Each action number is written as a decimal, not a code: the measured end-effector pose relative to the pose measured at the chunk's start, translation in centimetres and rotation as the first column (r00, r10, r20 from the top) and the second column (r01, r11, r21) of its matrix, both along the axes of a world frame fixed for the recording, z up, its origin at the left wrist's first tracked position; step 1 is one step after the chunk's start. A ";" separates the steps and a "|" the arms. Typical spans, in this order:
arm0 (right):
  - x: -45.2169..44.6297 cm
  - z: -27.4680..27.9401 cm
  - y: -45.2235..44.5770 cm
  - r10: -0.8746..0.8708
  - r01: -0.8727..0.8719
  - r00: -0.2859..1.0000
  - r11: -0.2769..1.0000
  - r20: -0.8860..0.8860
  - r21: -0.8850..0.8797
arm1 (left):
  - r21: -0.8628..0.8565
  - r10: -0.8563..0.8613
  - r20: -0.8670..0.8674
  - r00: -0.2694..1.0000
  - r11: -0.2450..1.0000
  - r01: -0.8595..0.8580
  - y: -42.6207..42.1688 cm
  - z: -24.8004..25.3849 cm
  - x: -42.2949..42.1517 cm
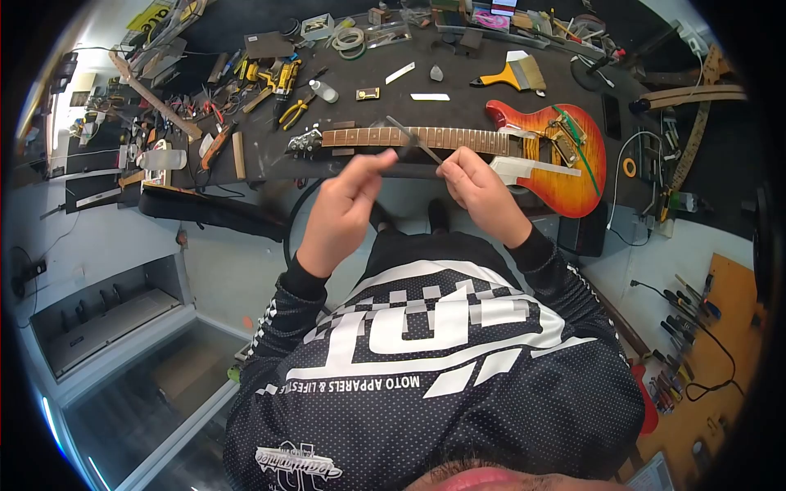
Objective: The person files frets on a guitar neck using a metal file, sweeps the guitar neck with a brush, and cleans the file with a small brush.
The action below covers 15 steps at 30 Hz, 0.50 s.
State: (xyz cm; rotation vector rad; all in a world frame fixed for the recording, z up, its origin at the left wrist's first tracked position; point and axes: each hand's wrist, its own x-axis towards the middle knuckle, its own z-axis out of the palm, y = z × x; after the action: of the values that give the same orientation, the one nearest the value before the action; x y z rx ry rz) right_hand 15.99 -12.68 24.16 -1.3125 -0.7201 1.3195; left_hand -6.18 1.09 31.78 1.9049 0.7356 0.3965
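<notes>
My right hand (483,196) pinches the lower end of a thin, dark, flat metal strip (430,153), which looks like a narrow file. The strip slants up and left over the guitar neck (360,137). Just left of it is my left hand (348,200), fingers curled and thumb and index finger close together. A small dark blurred patch shows at those fingertips; whether it is held is unclear. Beneath both hands' reach, a sunburst electric guitar (585,184) lies across the bench, headstock left. Whitish strips cover part of its body by the neck end, and green tape crosses near the bridge.
On the dark bench (368,69) lie a yellow drill (282,78), pliers (295,113), a small bottle (324,91) and a wide brush (520,74). A tool-covered board (720,327) stands at right. A black case (213,214) juts out at the front left.
</notes>
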 end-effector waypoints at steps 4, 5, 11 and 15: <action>0.0 0.1 0.1 -0.021 0.021 1.000 1.000 0.018 0.006 | -0.002 -0.054 -0.134 0.989 0.999 0.055 0.2 -0.8 0.7; 0.1 0.0 0.0 -0.046 0.046 0.999 0.999 0.027 -0.008 | -0.022 -0.078 -0.114 0.990 0.997 0.076 0.1 -0.4 0.6; -0.5 0.6 -0.5 -0.016 0.014 0.998 0.999 0.055 0.037 | -0.017 -0.001 -0.012 1.000 1.000 0.001 -0.7 0.0 1.0; 0.0 0.0 -0.6 -0.027 0.027 0.998 1.000 0.048 0.000 | -0.108 -0.070 -0.049 0.996 0.992 0.064 -0.3 0.4 0.3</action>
State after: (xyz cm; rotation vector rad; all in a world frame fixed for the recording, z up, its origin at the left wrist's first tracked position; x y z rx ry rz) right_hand 16.00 -13.31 24.21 -1.3537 -0.7323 1.2702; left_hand -5.86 0.83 32.20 1.8397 0.7114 0.2615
